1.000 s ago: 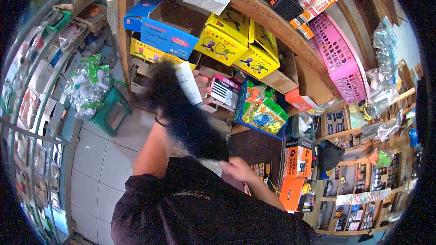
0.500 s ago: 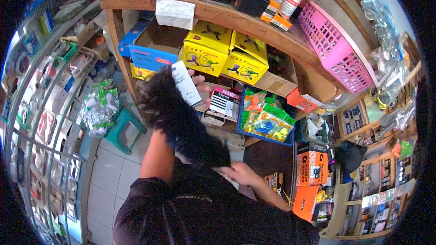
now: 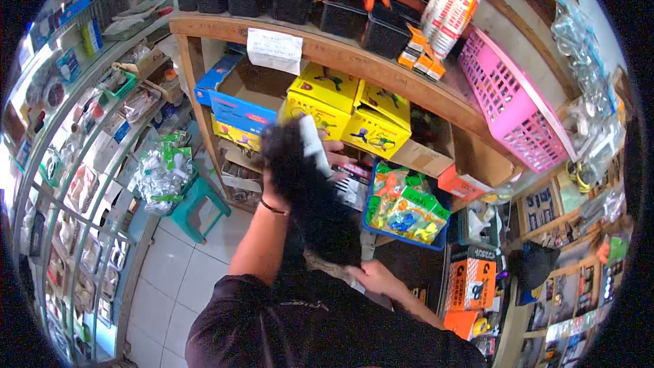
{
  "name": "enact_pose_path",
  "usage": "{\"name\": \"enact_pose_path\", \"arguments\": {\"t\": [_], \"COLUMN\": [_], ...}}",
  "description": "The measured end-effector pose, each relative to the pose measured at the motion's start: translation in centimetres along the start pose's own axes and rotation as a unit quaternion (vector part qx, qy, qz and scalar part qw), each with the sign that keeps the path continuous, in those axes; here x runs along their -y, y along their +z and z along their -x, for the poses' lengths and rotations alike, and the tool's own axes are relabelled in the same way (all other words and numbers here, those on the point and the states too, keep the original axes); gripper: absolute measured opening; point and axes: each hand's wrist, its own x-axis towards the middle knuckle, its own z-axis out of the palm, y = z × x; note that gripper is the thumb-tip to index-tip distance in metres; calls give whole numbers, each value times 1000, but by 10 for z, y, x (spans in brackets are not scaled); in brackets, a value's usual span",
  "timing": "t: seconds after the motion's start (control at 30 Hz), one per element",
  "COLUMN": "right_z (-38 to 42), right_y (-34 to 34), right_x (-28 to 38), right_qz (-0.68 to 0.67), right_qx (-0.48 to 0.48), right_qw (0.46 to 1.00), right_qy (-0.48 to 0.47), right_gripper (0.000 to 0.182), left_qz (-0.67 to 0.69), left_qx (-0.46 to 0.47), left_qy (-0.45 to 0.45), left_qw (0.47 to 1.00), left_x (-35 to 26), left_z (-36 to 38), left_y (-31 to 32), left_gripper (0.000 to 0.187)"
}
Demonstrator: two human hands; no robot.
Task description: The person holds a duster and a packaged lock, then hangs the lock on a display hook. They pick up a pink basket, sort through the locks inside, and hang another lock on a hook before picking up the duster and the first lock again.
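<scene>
A long black fluffy duster (image 3: 327, 215) slants across the middle, its top blurred by motion. My right hand (image 3: 373, 278) is closed at its lower end, by a short light-coloured part. Behind the fluffy upper end, my left hand (image 3: 334, 155) is mostly hidden; its fingers curl round the far side of a narrow white box (image 3: 315, 144), and a dark band circles that wrist. The bristles overlap the box's left side. Just beyond the left fingers lies a pink, black and white striped box (image 3: 351, 189), partly covered.
Above is a wooden shelf (image 3: 340, 46) with black bins (image 3: 293, 7) and a pink basket (image 3: 521, 99). Yellow boxes (image 3: 320, 99) and a blue box (image 3: 242, 112) sit under it. A blue tray (image 3: 409, 237) holds colourful packets. A green stool (image 3: 197, 208) stands left, near glass shelving (image 3: 82, 211).
The white box, both hands and the duster's upper end sit lower and further right in view, partly because the whole view has shifted. The duster now covers more of the box.
</scene>
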Motion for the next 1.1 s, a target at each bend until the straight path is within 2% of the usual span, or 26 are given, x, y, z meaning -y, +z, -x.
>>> {"name": "enact_pose_path", "arguments": {"t": [0.07, 0.13, 0.17, 0.27, 0.3, 0.33, 0.4, 0.43, 0.47, 0.5, 0.53, 0.57, 0.6, 0.63, 0.67, 0.7, 0.73, 0.77, 0.8, 0.87, 0.9, 0.93, 0.97, 1.03, 1.07, 1.1], "right_z": [-2, 7, 10, 14, 15, 19, 23, 29, 29, 29, 29, 30, 32, 34, 34, 33, 32, 33, 32, 28, 28, 30, 31, 32, 32, 33], "right_y": [3, 7, 8, 9, -8, -5, 0, 14, 9, 0, -4, 7, 16, 24, 29, 31, 34, 36, 32, 22, 22, 24, 24, 21, 21, 28], "right_x": [2, -21, -25, -27, 11, 9, -5, -40, -29, -10, 1, -8, -15, -20, -25, -29, -32, -34, -25, -7, -9, -14, -16, -14, -13, -18], "right_qz": [-65, -138, -160, -56, -84, -90, -94, -173, -175, -160, -146, -109, -114, -149, -181, -182, -238, -293, -294, -170, -170, -194, -218, -209, -202, -180], "right_qx": [-16, 20, -3, 25, -3, -9, -107, -67, -68, -46, -24, 8, 5, -29, -63, -66, -88, -110, -111, -83, -86, -104, -121, -108, -95, -72], "right_qw": [997, 980, 964, 984, 991, 990, 989, 970, 970, 967, 961, 966, 965, 966, 965, 965, 948, 926, 925, 978, 978, 965, 948, 946, 942, 957], "right_qy": [-28, 145, 212, 165, 101, 106, 46, 155, 153, 194, 234, 236, 237, 209, 179, 178, 194, 211, 212, 88, 88, 144, 199, 224, 250, 216], "right_gripper": [45, 46, 46, 49, 49, 49, 48, 45, 45, 44, 42, 43, 43, 42, 42, 42, 42, 42, 42, 43, 43, 44, 45, 45, 44, 48], "left_qz": [50, 70, 101, 73, 55, 36, 83, 145, 202, 162, 160, 97, 35, 61, 60, 76, 89, 146, 146, 25, 37, 101, 60, -4, 47, 65], "left_qx": [-2, -8, -267, -170, -47, 78, 55, -92, -236, -265, -265, -112, 46, 92, 94, -69, -231, -258, -259, -22, -1, 44, -61, -232, -194, -86], "left_qy": [-11, 5, 50, 26, -10, -46, -71, -31, 10, 17, 13, -43, -99, -119, -121, -68, -12, 11, 9, -112, -116, -117, -84, -41, -43, -77], "left_qw": [999, 997, 957, 982, 997, 995, 992, 985, 950, 950, 951, 988, 993, 987, 986, 992, 969, 955, 955, 993, 993, 987, 993, 972, 979, 991], "left_x": [4, 2, 5, 22, 29, 33, 35, 31, 30, 35, 38, 39, 39, 39, 39, 37, 39, 44, 45, 44, 48, 47, 46, 47, 49, 50], "left_z": [2, -1, -9, -16, -18, -23, -25, -29, -32, -36, -36, -35, -35, -39, -42, -44, -46, -51, -49, -45, -44, -49, -47, -52, -51, -47], "left_y": [-16, 9, 36, 22, -2, -12, -1, 27, 43, 36, 28, 19, 8, -8, 5, 29, 43, 41, 35, 14, -2, 7, 21, 41, 44, 32], "left_gripper": [65, 64, 65, 64, 63, 63, 59, 57, 54, 55, 55, 56, 58, 57, 57, 55, 53, 52, 52, 54, 57, 58, 58, 61, 59, 57]}}
